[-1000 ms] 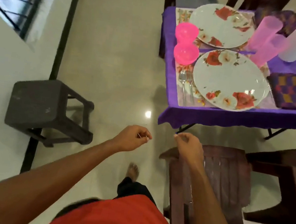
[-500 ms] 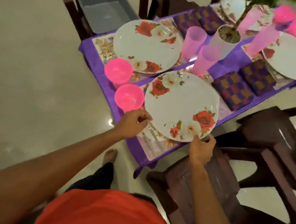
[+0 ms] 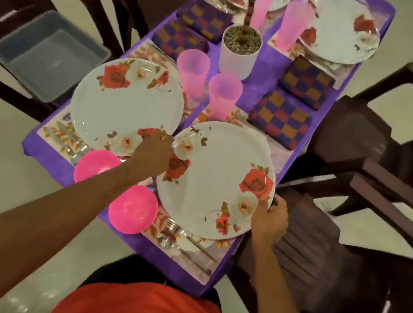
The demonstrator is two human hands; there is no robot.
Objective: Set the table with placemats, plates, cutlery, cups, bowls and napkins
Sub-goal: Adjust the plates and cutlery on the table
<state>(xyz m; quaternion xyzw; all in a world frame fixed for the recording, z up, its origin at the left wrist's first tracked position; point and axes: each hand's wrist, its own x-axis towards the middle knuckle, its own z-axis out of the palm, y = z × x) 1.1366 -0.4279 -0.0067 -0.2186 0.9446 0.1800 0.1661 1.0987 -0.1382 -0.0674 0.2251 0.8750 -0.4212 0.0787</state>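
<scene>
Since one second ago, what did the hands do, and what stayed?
Both hands came forward from short of the table and took hold of the near plate: left hand at its far-left rim, right hand at its near-right rim. The pink bowls, pink cups and checked napkins kept their places.

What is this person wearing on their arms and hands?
Nothing shows on either: the left hand and right hand are bare, without gloves, and both forearms are uncovered, no sleeves or watch visible. Rings cannot be told. Below is a red-orange top.
</scene>
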